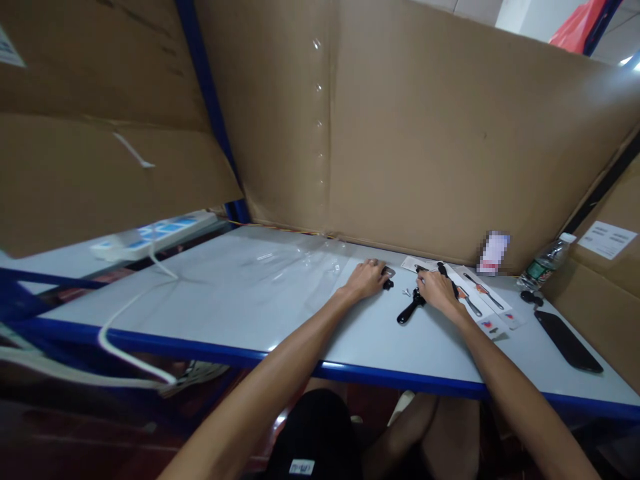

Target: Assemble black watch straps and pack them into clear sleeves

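Note:
On the grey-white tabletop, my left hand (367, 278) is closed, its fingertips on a small dark part (388, 283) with a greyish plate-like edge. To its right, my right hand (438, 291) bends its fingers over a black-handled tool (411, 310) whose handle points toward me. The tool's upper end is partly hidden by those fingers. Between the two hands lie small silvery pieces (407, 292), too small to name. Just beyond and right of my right hand are printed cards (484, 291) picturing a black and orange tool. Another black piece (442, 268) shows behind the hand.
At the right stand a clear plastic bottle (547, 262) and a small black object (531, 298). A black phone-like slab (569, 341) lies nearby. Cardboard walls (425, 133) enclose the table. Clear plastic film (305, 267) lies left. A white cable (107, 327) hangs near a power strip (160, 235).

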`<state>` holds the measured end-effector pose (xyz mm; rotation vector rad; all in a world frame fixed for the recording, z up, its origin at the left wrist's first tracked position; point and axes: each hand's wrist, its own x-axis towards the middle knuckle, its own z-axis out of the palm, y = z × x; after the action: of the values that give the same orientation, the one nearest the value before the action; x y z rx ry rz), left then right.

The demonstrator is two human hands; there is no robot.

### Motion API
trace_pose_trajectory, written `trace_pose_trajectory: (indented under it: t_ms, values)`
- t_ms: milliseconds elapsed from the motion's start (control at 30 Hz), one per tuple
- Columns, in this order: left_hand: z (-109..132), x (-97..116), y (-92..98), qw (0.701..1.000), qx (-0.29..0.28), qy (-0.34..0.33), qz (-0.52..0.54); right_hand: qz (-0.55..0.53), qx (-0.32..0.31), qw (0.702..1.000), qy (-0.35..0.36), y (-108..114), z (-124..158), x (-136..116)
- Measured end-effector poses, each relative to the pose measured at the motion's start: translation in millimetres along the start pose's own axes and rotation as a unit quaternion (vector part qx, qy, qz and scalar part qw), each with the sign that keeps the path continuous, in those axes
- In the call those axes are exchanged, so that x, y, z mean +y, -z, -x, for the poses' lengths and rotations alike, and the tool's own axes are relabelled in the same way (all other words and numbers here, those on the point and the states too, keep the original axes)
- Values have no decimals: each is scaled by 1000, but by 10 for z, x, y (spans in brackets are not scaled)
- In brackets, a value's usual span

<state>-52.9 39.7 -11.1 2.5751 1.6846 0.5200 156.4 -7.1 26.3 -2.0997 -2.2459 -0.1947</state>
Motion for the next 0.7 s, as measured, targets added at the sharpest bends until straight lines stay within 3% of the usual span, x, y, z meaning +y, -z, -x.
trace_pose_trajectory:
  t_ms: [233, 467, 700]
  values:
    - [-5, -22, -72, 1000, -4, -16, 12, -23, 103, 985, -138, 261, -87, 447]
    - [-3, 35, 22, 999, 23, 16, 38, -15, 29, 983, -182, 282, -112, 857]
    - [-23, 18, 63, 998, 34, 54, 23, -28, -29, 980, -194, 256, -146, 982]
